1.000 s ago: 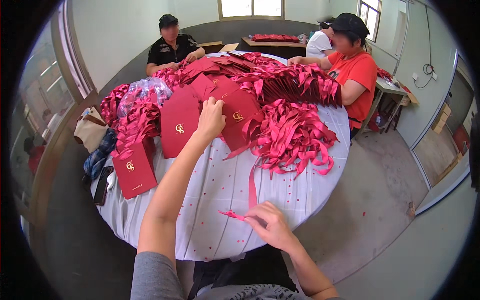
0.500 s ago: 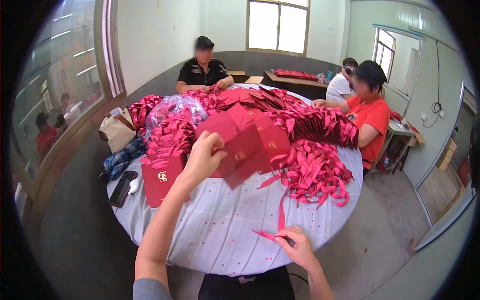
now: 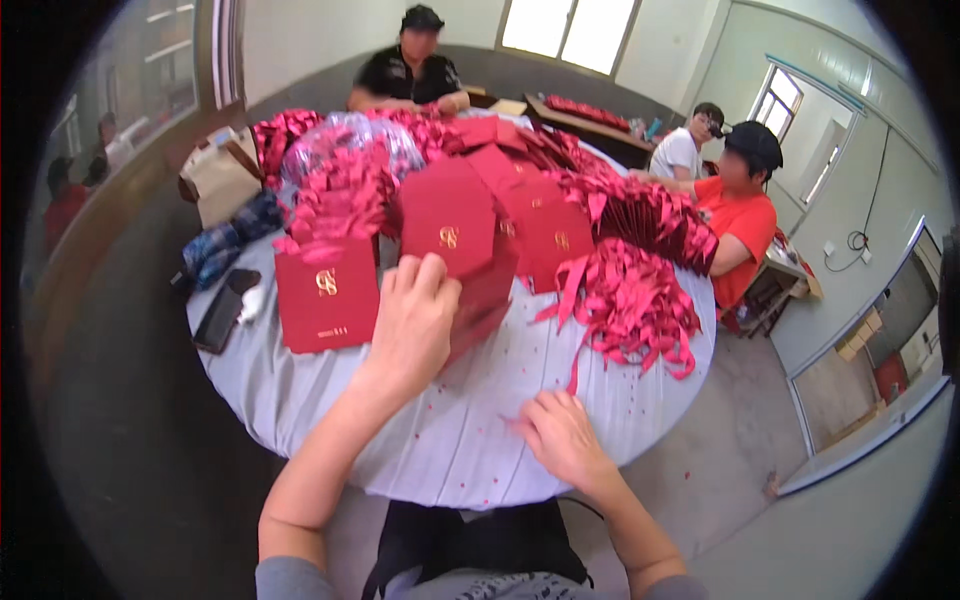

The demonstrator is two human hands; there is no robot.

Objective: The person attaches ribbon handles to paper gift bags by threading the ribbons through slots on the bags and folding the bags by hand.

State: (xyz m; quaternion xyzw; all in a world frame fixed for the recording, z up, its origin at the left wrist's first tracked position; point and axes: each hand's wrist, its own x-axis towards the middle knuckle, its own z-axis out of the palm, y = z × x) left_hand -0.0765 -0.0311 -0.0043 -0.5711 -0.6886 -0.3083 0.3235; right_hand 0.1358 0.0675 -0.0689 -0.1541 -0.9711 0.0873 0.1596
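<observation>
My left hand (image 3: 415, 320) is closed on the edge of a flat, dark red card piece (image 3: 480, 305), blurred by motion and partly hidden behind the fingers. Just beyond stand overlapping red card pieces (image 3: 448, 215) with gold markings. Low over the near tablecloth, my right hand (image 3: 565, 440) pinches a red ribbon (image 3: 575, 370). One strand runs up from it toward a loose heap of red ribbons (image 3: 635, 310); a short end pokes out left of the fingers. Left of my left forearm lies a stack of red card pieces (image 3: 328, 300).
A phone (image 3: 226, 312), a folded umbrella (image 3: 228, 240) and a beige bag (image 3: 222, 180) line the table's left side. Ribboned pieces fill the far side around a clear plastic bag (image 3: 345, 145). People sit across (image 3: 408, 70) and at the right (image 3: 735, 220).
The view has shifted. My left hand has drawn the card piece closer to me, and the card has tilted. The right hand still pinches the ribbon, now turned more palm down.
</observation>
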